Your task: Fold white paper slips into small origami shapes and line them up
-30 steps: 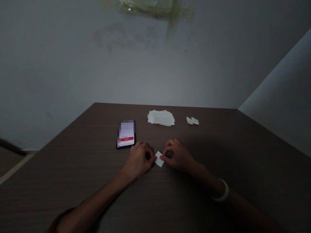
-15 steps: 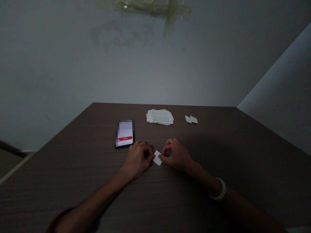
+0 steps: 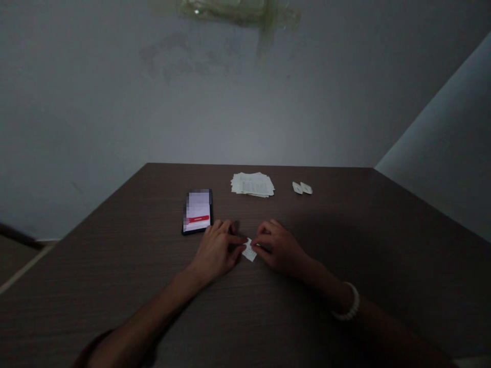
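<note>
A small white piece of paper (image 3: 249,253) with faint print lies at the middle of the table, one corner pointing towards me. My left hand (image 3: 218,249) pinches its left side between thumb and index finger. On the opposite side, my right hand (image 3: 279,247) has its thumb and index finger closed on the paper's right corner. The fingertips of both hands nearly meet over its upper part and cover some of it. A pale beaded bracelet (image 3: 352,301) circles my right wrist.
A phone (image 3: 198,212) with a lit screen lies just beyond my left hand. Farther back sits a stack of printed paper sheets (image 3: 253,184). Two small folded white papers (image 3: 302,188) rest to its right. The brown table (image 3: 115,245) meets a grey wall behind.
My left index finger has straightened and reached over the paper's upper edge. My right fingertips have shifted slightly on its right corner. The phone and paper stack stay put.
</note>
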Demonstrator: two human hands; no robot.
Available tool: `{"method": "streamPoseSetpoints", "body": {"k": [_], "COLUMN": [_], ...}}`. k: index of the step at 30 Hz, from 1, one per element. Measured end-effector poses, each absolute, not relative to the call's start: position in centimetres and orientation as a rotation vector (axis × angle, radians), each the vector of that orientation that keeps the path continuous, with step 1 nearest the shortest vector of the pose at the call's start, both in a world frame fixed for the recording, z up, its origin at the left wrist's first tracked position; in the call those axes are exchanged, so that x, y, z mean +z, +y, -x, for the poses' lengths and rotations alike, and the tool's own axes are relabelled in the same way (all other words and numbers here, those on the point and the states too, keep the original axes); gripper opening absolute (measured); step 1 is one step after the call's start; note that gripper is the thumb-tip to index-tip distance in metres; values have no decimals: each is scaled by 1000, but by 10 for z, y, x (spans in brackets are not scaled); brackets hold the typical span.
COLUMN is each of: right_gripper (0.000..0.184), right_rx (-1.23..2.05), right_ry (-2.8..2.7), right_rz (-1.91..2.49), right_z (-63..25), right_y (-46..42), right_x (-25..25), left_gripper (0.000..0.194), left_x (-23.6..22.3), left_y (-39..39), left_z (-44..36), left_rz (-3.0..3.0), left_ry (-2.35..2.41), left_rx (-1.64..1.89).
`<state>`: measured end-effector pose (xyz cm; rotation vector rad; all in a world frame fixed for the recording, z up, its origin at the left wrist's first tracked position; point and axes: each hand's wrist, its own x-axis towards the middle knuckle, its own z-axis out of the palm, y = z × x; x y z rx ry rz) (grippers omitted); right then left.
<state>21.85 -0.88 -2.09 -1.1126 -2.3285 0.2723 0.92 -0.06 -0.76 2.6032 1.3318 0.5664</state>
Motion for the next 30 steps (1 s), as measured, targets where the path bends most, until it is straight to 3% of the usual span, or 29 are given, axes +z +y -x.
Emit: {"method": "streamPoseSetpoints", "body": {"k": [4,12,30], "right_gripper": [28,38,24], "right_rx": [171,84,188], "right_ry": [-2517,-2586,-2471], "right_rz": [941,930,1082], "right_z": [-224,-224,-231], "right_y": [-11,-12,-14], "right_x": [-20,-17,-17], "left_gripper": [20,23,26], "left_x": [-9,-7,-9], "left_y": [2,0,-2], "left_z": [-5,-4,-6], "left_rz": [-2589,-2582,-2561], "left_ry": [1293,1297,1332], "left_rx": [540,543,564]}}
